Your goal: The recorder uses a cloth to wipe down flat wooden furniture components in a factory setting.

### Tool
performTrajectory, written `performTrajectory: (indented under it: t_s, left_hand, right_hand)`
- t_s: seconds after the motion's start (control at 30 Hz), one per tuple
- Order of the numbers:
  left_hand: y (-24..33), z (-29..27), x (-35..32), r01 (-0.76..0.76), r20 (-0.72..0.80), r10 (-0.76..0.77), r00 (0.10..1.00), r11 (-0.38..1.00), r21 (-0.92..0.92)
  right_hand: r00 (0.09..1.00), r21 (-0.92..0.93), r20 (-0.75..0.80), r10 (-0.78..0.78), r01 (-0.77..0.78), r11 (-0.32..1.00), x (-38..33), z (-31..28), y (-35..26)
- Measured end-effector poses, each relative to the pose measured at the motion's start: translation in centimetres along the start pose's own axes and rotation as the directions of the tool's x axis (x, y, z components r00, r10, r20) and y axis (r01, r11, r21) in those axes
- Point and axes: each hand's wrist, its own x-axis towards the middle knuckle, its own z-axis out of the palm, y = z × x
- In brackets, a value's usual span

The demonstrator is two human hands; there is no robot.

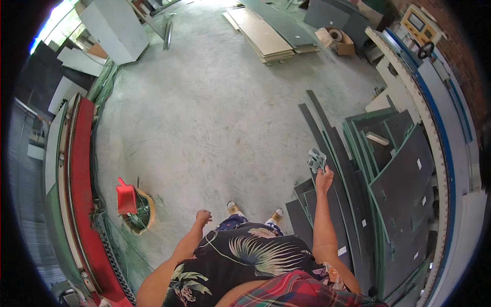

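While the person stands at six o'clock, the right hand [323,178] is stretched out toward four, fingers closed around a bunch of curled grey pieces [316,159], perhaps cloth or gloves; I can't tell which. From here the bunch appears over the edge of some long dark strips [333,140], though I can't say whether it touches them. The left hand [203,217], toward seven, hangs loosely half-curled, with nothing visible in it. To hold that bunch well, I'd gather its loose ends into the palm, keep the wrist clear of the strips' edges, and use the spare left hand if any piece slips.

As for writing, white stickers [419,163] dot the dark panels [401,192] around three and four o'clock, too small for me to read. The yellow control box [420,28] between one and two has a screen, equally illegible.
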Motion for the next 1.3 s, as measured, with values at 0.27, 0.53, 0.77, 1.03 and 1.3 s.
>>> performTrajectory:
  t_s: [0.27,0.53,0.77,1.03,1.3]
  left_hand:
    - [-3.2,-12.4,4.7,-0.164,-0.27,0.092,0.958,0.953,-0.255]
    - [-12.9,-16.9,5.8,0.061,-0.291,-0.285,0.913,0.802,-0.594]
    - [-10.5,-17.3,12.7,0.167,-0.372,-0.125,0.92,0.982,0.083]
    - [1.6,-20.5,16.3,-0.123,-0.158,0.388,0.908,0.607,0.785]
    - [15.1,-23.6,25.6,-0.393,-0.336,0.273,0.901,0.842,-0.37]
  right_hand:
    - [0.999,-0.091,0.022,-0.033,0.035,0.995,-3.0,6.4,-6.6]
    - [0.996,-0.144,0.038,-0.083,0.088,0.986,-4.0,11.8,-6.7]
    - [0.936,-0.356,0.162,0.313,-0.241,0.903,-3.3,14.2,-8.5]
    - [0.836,-0.355,0.121,0.535,-0.467,0.81,4.2,20.9,-11.8]
    - [0.925,-0.238,0.278,0.261,-0.197,0.951,16.3,33.4,-28.6]
